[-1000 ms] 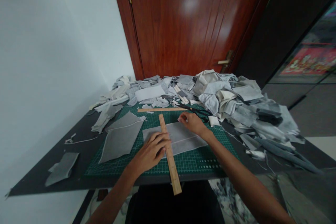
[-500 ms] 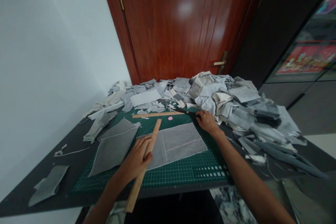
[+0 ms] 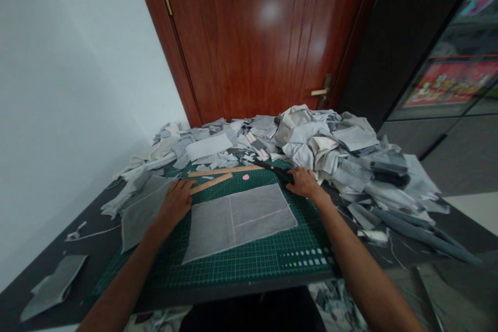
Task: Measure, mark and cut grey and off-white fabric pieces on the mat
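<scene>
One hand is touching a ruler (image 3: pixel 212 183) and the other is touching the scissors (image 3: pixel 277 169), so this is looking like a swap of tools. The gray cloth (image 3: pixel 239 225) is lying flat on the green mat (image 3: pixel 233 267), between the two arms, showing drawn lines. Lifting the scissors would be calling for fingers in the handle loops; leaving the ruler would be calling for the other hand to let go.

The left hand (image 3: pixel 177 202) is pointing forward, palm down, its fingers lying over one end of the ruler; I cannot tell if they are pinching it. The right hand (image 3: pixel 304 182) is reaching in from the right with bent fingers on the black handles; I cannot tell if it is holding them tight. A pink chalk (image 3: pixel 246 177) is sitting just past the cloth.
</scene>
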`<control>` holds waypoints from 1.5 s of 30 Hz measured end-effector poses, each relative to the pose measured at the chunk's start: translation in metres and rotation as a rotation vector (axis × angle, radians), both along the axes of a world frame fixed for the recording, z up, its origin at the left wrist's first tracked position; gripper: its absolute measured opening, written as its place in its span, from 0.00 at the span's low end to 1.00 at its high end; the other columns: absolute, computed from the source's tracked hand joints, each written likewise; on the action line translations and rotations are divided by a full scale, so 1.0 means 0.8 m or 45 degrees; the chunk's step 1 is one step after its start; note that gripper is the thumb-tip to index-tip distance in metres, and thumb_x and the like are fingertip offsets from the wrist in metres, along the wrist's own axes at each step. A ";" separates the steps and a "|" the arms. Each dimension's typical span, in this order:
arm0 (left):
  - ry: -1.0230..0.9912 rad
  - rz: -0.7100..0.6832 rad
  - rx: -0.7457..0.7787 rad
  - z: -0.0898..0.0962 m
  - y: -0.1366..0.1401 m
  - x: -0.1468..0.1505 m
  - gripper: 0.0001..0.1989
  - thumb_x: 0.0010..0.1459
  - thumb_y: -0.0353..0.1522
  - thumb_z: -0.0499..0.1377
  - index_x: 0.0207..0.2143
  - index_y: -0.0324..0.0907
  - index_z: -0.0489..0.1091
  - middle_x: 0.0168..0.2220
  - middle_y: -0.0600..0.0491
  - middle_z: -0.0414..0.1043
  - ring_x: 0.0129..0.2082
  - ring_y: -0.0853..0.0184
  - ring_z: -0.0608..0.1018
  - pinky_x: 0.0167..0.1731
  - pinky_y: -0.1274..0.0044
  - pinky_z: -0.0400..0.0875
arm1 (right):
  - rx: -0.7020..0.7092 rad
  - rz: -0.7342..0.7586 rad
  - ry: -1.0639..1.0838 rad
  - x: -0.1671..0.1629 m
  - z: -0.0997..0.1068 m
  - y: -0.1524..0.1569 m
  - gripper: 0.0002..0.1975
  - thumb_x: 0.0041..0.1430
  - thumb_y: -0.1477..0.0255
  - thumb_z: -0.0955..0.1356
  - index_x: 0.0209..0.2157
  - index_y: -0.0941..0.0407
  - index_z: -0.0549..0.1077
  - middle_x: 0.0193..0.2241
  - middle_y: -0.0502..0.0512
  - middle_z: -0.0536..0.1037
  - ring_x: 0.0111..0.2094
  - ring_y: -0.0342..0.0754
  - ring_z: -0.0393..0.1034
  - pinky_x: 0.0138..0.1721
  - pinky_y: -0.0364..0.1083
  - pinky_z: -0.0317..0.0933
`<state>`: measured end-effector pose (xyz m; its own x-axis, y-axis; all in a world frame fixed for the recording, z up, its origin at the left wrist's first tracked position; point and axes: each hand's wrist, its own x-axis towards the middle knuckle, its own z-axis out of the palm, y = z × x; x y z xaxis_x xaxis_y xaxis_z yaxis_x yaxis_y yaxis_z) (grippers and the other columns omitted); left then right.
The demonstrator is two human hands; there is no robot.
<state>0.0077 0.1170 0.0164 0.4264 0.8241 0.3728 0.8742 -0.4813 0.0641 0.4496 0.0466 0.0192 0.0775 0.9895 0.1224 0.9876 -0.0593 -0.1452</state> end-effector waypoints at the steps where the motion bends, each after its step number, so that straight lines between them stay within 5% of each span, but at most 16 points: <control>1: -0.007 -0.023 0.007 0.001 -0.003 0.008 0.23 0.58 0.23 0.50 0.54 0.36 0.72 0.54 0.38 0.73 0.57 0.48 0.72 0.61 0.55 0.65 | 0.001 0.001 -0.005 -0.001 0.000 0.000 0.27 0.59 0.68 0.70 0.59 0.63 0.74 0.53 0.70 0.77 0.57 0.63 0.70 0.58 0.55 0.59; 6: -0.048 -0.396 -0.142 0.000 -0.039 0.069 0.20 0.71 0.37 0.48 0.57 0.39 0.70 0.56 0.42 0.73 0.59 0.52 0.72 0.63 0.59 0.64 | 0.004 0.016 -0.023 -0.004 0.003 0.002 0.26 0.58 0.70 0.70 0.56 0.67 0.75 0.51 0.71 0.79 0.55 0.61 0.72 0.58 0.52 0.60; 12: 0.007 -0.413 -0.239 -0.004 -0.063 0.129 0.27 0.68 0.47 0.56 0.60 0.38 0.67 0.54 0.41 0.70 0.57 0.49 0.70 0.59 0.58 0.65 | 0.013 0.000 -0.040 -0.011 0.007 -0.003 0.23 0.59 0.69 0.70 0.53 0.67 0.77 0.49 0.71 0.81 0.53 0.60 0.75 0.55 0.50 0.63; 17: -0.097 -0.539 -0.382 -0.004 -0.058 0.151 0.13 0.67 0.43 0.58 0.45 0.43 0.70 0.46 0.47 0.71 0.49 0.55 0.71 0.52 0.63 0.66 | 0.054 -0.039 -0.010 -0.013 0.007 -0.003 0.21 0.62 0.65 0.70 0.50 0.64 0.79 0.47 0.70 0.82 0.51 0.60 0.77 0.54 0.51 0.64; 22: -0.232 -0.668 -0.494 0.004 -0.054 0.141 0.09 0.69 0.37 0.54 0.36 0.44 0.67 0.37 0.52 0.71 0.39 0.60 0.72 0.43 0.70 0.65 | 0.112 -0.096 0.118 -0.004 0.007 -0.006 0.18 0.53 0.72 0.73 0.47 0.60 0.80 0.45 0.67 0.83 0.49 0.60 0.78 0.54 0.52 0.65; 27: -0.638 -0.605 -0.647 0.015 -0.048 0.122 0.11 0.69 0.40 0.53 0.37 0.44 0.67 0.32 0.56 0.68 0.34 0.64 0.73 0.38 0.74 0.64 | 0.235 -0.105 0.415 0.004 0.005 -0.008 0.12 0.48 0.73 0.73 0.38 0.57 0.78 0.38 0.63 0.83 0.45 0.60 0.78 0.49 0.53 0.67; 33: -1.709 -0.321 -0.784 0.010 -0.023 0.122 0.10 0.61 0.39 0.64 0.35 0.44 0.70 0.34 0.56 0.73 0.40 0.64 0.75 0.45 0.76 0.68 | 0.424 0.098 1.239 -0.018 0.006 0.000 0.16 0.50 0.58 0.70 0.36 0.53 0.66 0.28 0.51 0.76 0.30 0.49 0.75 0.37 0.49 0.71; 37: -2.370 -0.067 -0.921 0.007 -0.013 0.121 0.08 0.64 0.38 0.63 0.40 0.44 0.70 0.39 0.53 0.79 0.43 0.63 0.80 0.47 0.73 0.74 | 0.483 0.238 1.648 -0.043 0.011 -0.002 0.22 0.50 0.52 0.71 0.38 0.51 0.63 0.25 0.42 0.64 0.23 0.42 0.61 0.29 0.45 0.67; 41: -2.481 0.029 -1.116 0.007 -0.017 0.122 0.04 0.66 0.30 0.58 0.39 0.42 0.73 0.36 0.51 0.82 0.39 0.65 0.83 0.44 0.74 0.77 | 0.420 0.354 1.880 -0.073 0.013 -0.010 0.25 0.53 0.44 0.68 0.34 0.50 0.60 0.26 0.44 0.59 0.24 0.43 0.57 0.27 0.45 0.64; 45: -2.454 0.045 -1.323 0.008 -0.026 0.129 0.05 0.65 0.28 0.59 0.41 0.40 0.75 0.34 0.52 0.82 0.34 0.66 0.83 0.41 0.74 0.79 | 0.139 0.455 2.154 -0.099 0.012 -0.020 0.29 0.55 0.37 0.64 0.36 0.50 0.60 0.29 0.47 0.58 0.27 0.46 0.58 0.30 0.48 0.64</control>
<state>0.1110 0.0960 0.0226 0.1658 0.9533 -0.2525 -0.5542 0.3018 0.7757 0.3701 0.0307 0.0291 -0.0230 0.9784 0.2056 -0.2885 0.1904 -0.9383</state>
